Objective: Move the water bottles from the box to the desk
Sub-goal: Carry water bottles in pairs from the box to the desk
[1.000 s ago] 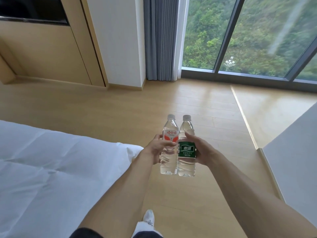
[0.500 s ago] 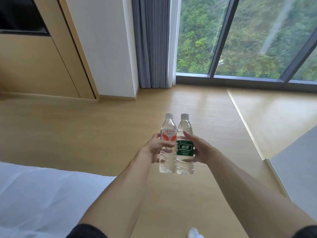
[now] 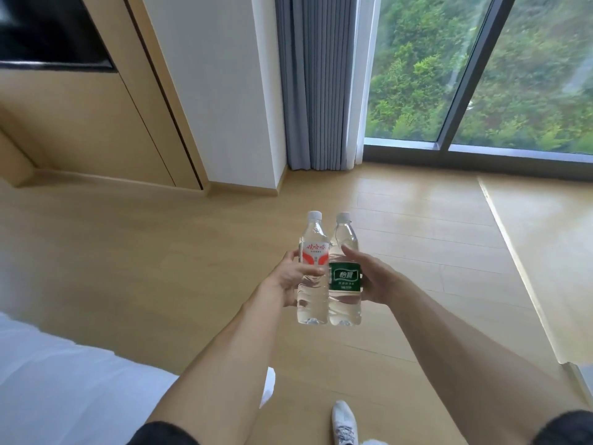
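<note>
Out over the wooden floor [image 3: 160, 268], each hand's fingers grasp a full, weighty, smooth-sided bottle: left hand [image 3: 288, 279] the red-labelled bottle [image 3: 313, 271], right hand [image 3: 373, 279] the green-labelled bottle [image 3: 345, 277], best held mid-body at the label.

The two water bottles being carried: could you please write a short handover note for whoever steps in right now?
Left hand grips the red-labelled bottle; right hand grips the green-labelled bottle.
Both bottles are upright, side by side, capped, in the air above the wooden floor.
Done: both bottles are out of the box, which is not in view.
Left: carry them to the desk, also out of view, and set them down.
</note>
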Demonstrator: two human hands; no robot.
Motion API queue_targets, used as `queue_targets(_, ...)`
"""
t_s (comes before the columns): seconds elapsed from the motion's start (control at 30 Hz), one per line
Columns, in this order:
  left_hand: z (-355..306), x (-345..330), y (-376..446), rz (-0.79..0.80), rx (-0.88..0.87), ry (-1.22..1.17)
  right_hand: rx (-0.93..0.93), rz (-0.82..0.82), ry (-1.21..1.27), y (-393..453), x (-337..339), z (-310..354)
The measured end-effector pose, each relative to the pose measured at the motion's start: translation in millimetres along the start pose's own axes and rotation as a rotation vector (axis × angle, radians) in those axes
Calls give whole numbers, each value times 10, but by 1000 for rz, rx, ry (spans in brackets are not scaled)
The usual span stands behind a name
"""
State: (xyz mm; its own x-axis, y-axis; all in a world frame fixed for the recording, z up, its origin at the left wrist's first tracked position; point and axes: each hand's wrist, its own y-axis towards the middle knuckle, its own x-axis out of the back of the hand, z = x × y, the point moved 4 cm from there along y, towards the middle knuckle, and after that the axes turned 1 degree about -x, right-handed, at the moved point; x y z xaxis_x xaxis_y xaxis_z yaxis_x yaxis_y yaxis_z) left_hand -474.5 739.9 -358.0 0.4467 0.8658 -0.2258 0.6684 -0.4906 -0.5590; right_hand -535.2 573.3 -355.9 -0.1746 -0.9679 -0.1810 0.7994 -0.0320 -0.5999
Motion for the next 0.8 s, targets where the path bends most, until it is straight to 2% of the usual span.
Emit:
queue_targets(0.4,-868,-158,957,-173,-83,-85,-40,194,-19,1045,418,1121)
queue_targets(0.8,-1335,501,1878,-263,-60,-207,-75,152,-167,2328,231,1738)
